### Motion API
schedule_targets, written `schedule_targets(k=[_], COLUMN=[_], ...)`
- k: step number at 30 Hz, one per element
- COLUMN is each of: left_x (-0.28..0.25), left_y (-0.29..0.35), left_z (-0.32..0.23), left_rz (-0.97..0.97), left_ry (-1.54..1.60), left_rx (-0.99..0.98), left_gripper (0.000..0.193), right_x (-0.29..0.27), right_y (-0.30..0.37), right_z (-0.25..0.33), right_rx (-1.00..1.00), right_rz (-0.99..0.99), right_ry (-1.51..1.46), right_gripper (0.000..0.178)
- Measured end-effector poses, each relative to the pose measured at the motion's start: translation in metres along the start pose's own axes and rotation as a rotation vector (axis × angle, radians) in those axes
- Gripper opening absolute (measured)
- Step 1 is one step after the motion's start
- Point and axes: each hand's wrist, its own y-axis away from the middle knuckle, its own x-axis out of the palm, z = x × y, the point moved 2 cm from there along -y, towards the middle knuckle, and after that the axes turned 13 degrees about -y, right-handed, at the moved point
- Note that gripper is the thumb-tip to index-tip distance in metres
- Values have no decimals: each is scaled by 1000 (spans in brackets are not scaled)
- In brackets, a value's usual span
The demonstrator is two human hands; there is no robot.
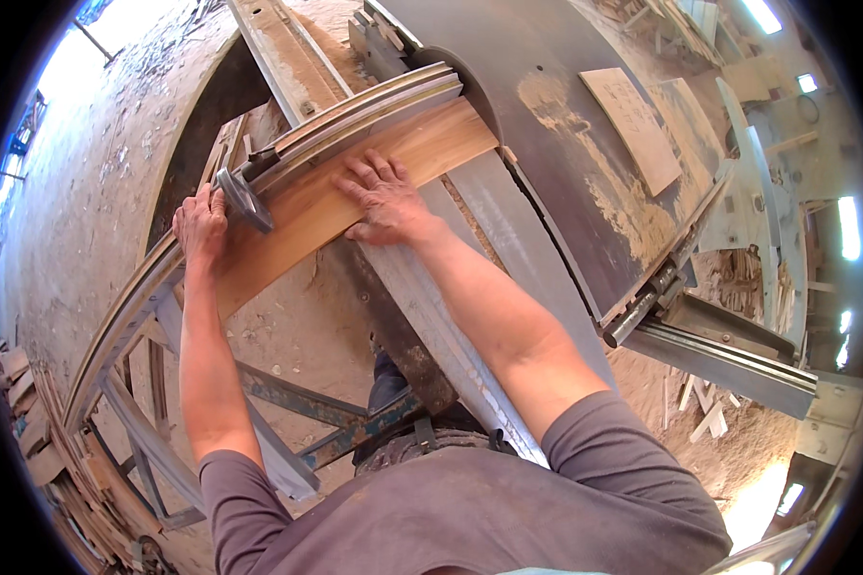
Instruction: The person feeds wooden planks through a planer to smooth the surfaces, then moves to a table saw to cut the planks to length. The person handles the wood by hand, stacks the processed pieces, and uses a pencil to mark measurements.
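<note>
A long reddish-brown wooden board [422, 149] lies flat on the sliding carriage of a table saw, its far edge against a grey metal fence [374, 110]. My right hand [384, 196] presses palm-down on the board's middle, fingers spread. My left hand [199, 222] rests on the board's near end, next to a grey metal clamp lever [243, 198] on the fence; its fingers curl at the board's edge.
The dark, sawdust-covered saw table [556, 134] stretches to the right, with a small plywood piece [633, 125] lying on it. A metal rail [719, 350] sticks out at the lower right. Stacked wood offcuts [38, 422] lie on the dusty floor at the left.
</note>
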Motion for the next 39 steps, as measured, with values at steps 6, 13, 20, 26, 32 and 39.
schedule_targets(k=[6, 13, 20, 26, 32, 39], left_x=[-2, -14, -22, -41, -78, -34], left_y=[0, 16, 53, 95, 259, 320], left_z=[-1, -7, -6, 3, -40, -78], left_rz=[23, 14, -87, -326, -443, 316], left_ry=[-22, 5, 71, 62, 714, 2170], left_rx=[-4, 5, 13, 137, -60, -634], left_gripper=[63, 61, 57, 47, 44, 33], right_x=[-1, -8, -2, 4, 6, 33], right_y=[0, 14, 45, 68, 91, 131], right_z=[4, 14, 27, 41, 76, 82], right_rx=[2, 2, -2, -33, -75, -104], right_rz=[-7, -8, -12, -22, -56, -280], right_ry=[14, 11, 59, 125, 186, 149], right_gripper=[95, 96, 98, 102, 101, 85])
